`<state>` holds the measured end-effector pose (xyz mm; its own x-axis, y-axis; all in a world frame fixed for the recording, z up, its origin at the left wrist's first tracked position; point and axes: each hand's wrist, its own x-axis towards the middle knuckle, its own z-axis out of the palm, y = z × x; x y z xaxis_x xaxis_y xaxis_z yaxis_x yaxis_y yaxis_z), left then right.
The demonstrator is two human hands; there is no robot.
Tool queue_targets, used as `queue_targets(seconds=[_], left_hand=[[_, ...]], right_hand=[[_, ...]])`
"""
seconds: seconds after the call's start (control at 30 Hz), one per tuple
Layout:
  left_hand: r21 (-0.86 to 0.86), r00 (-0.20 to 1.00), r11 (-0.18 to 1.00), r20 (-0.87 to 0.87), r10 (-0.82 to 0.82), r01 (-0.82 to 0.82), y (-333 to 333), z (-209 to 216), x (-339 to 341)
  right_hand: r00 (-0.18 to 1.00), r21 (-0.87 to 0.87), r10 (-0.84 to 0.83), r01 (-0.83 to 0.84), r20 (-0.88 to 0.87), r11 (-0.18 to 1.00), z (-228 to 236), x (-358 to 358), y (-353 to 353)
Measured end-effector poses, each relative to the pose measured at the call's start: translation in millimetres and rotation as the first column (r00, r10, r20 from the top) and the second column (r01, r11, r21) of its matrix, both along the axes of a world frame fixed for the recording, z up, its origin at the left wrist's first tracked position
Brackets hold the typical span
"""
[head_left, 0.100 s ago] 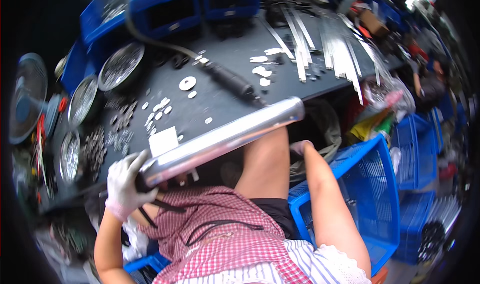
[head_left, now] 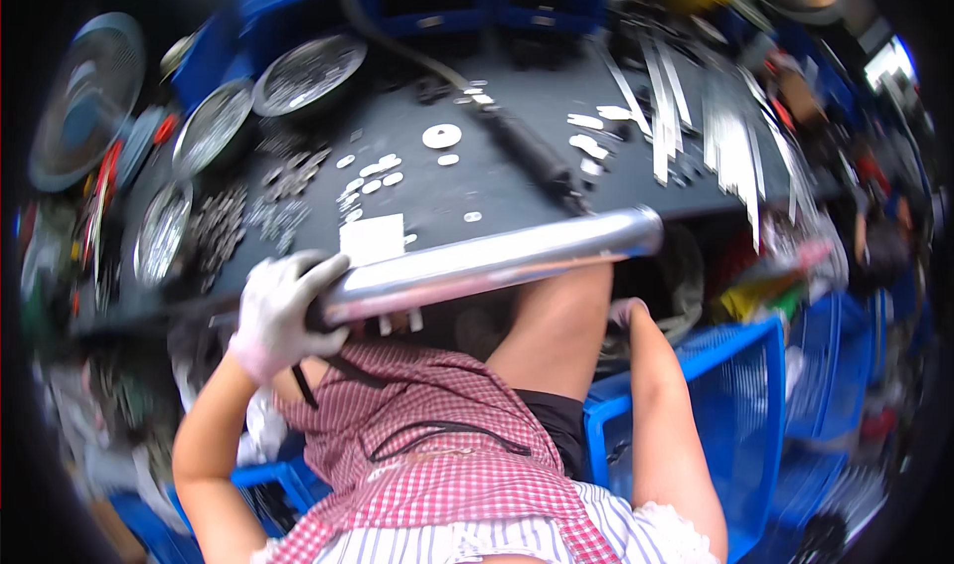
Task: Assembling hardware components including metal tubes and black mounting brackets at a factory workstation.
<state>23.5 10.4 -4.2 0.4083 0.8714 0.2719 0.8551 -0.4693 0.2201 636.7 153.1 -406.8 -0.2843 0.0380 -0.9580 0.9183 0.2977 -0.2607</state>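
My left hand [head_left: 286, 314], in a white glove, is closed around the dark left end of a shiny metal tube [head_left: 497, 258]. The tube stretches rightward above my lap, along the bench's near edge, its far end slightly higher. My right hand [head_left: 624, 311] hangs lower, past my thigh beside a pale bag [head_left: 686, 281]; its fingers are hidden. On the bench beyond the tube lie a white square piece [head_left: 373, 238], a white ring-shaped disc [head_left: 442, 136] and a black hand-held tool [head_left: 527, 149] with a hose.
Round trays [head_left: 310, 74] of small metal parts and heaps of loose fittings [head_left: 221, 224] cover the bench's left. Flat metal strips [head_left: 730, 147] lie at the right. Blue bins line the back; a blue crate [head_left: 686, 365] stands beside my right arm. A fan [head_left: 87, 102] is far left.
The whole view has shifted, so the bench items sit farther right in the picture. My left hand still grips the tube, which now lies closer to level.
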Motion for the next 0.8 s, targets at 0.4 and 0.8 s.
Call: queue_targets(seconds=[0.4, 0.8], left_hand=[[-0.079, 0.993, 0.997, 0.11, 0.031, -0.023, 3, 23, -16], [-0.23, 0.998, 0.972, -0.006, -0.058, 0.055, 41, 11, -23]], right_hand=[[0.978, 0.44, -0.202, 0.207, -0.059, 0.874, 150, -80, -2], [-0.643, -0.559, -0.331, 0.765, -0.691, -0.319, 313, -141, -55]])
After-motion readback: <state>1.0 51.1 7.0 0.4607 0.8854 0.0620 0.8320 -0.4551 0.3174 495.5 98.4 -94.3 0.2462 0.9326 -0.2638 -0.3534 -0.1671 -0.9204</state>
